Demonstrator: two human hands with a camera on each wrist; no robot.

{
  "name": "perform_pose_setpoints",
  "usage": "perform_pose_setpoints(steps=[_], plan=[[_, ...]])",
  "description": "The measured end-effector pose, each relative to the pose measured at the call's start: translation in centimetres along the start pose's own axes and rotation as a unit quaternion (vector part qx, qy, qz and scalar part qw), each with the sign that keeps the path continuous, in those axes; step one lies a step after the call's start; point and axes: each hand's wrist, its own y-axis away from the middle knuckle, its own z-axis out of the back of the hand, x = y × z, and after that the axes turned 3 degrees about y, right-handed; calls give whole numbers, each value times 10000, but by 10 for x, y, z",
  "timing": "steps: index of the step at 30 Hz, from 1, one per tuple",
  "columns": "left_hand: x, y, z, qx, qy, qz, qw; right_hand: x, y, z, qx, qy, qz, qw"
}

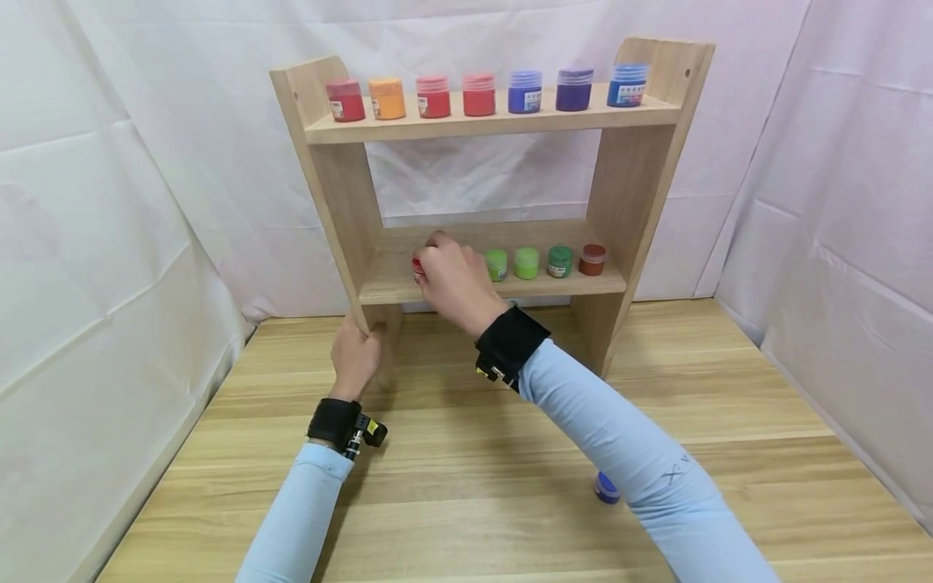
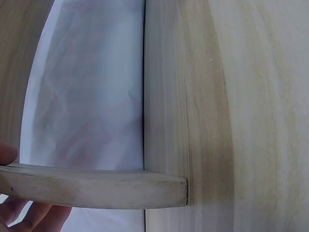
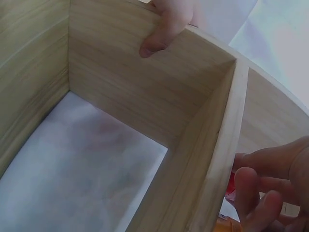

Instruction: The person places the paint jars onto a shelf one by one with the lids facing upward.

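My left hand (image 1: pixel 355 356) grips the left side panel (image 2: pixel 91 186) of a two-tier wooden shelf low down, thumb on one face and fingers on the other. At the left part of the lower tier, my right hand (image 1: pixel 455 279) pinches a small red paint jar (image 1: pixel 418 270), mostly hidden by the fingers. Just beside it in the right wrist view shows part of an orange jar (image 3: pixel 227 224). To the right of that hand on the same tier stand light green jars (image 1: pixel 526 263), a dark green jar (image 1: pixel 560 261) and a brownish-red jar (image 1: pixel 592 259).
Along the upper tier (image 1: pixel 496 123) stand several paint jars: red, orange (image 1: pixel 387 99), blue and dark blue (image 1: pixel 573 89). One blue jar (image 1: pixel 607 488) is on the wooden table (image 1: pixel 466 486) by my right forearm. White cloth (image 1: pixel 146 202) hangs behind and at both sides.
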Motion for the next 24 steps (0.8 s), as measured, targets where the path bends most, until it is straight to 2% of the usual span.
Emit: perform_pose_setpoints(steps=[8, 14, 18, 21, 24], plan=[[0, -1, 0, -1, -14, -50, 10000, 1, -1, 0, 99, -3, -98, 9999], [1, -2, 0, -1, -29, -34, 10000, 1, 2, 0, -35, -58, -16, 10000], [2, -1, 0, -16, -53, 11, 10000, -1, 12, -1, -560, -307, 309, 9975], [2, -1, 0, -15, -13, -12, 10000, -5, 24, -2, -1048, -489, 645, 9912], [2, -1, -1, -11, -1, -23, 10000, -10, 39, -1, -1261, -558, 936, 9860]])
